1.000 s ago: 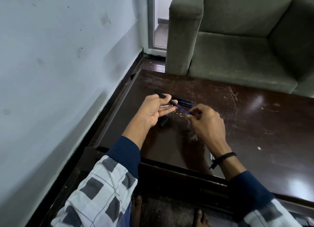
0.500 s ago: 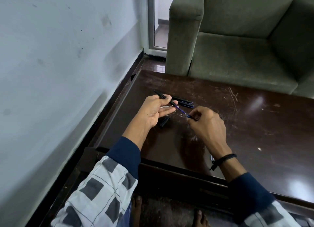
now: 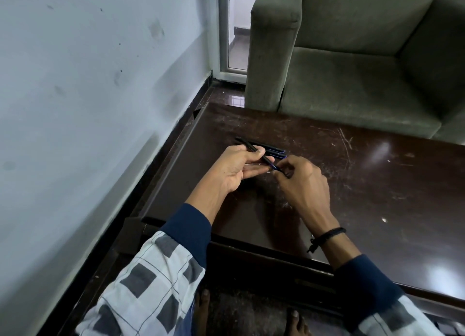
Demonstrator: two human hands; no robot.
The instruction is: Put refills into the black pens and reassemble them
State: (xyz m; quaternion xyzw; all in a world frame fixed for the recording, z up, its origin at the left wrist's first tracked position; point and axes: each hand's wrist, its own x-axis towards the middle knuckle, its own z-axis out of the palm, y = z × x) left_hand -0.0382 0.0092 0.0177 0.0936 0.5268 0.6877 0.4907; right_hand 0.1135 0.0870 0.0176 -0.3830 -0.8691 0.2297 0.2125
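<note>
**Refill at the barrel**

The left hand (image 3: 234, 169) pinches a black pen barrel (image 3: 249, 146) between thumb and fingers (image 3: 254, 170), tilted above the counter (image 3: 377, 184). The right hand (image 3: 303, 184) pinches what seems a blue refill (image 3: 276, 168) at the barrel's near end. More pens (image 3: 273, 150) lie just behind.

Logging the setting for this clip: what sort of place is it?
Probably a living room or lounge: a grey-green sofa behind a low scratched dark table, a glazed door in the corner.
</note>
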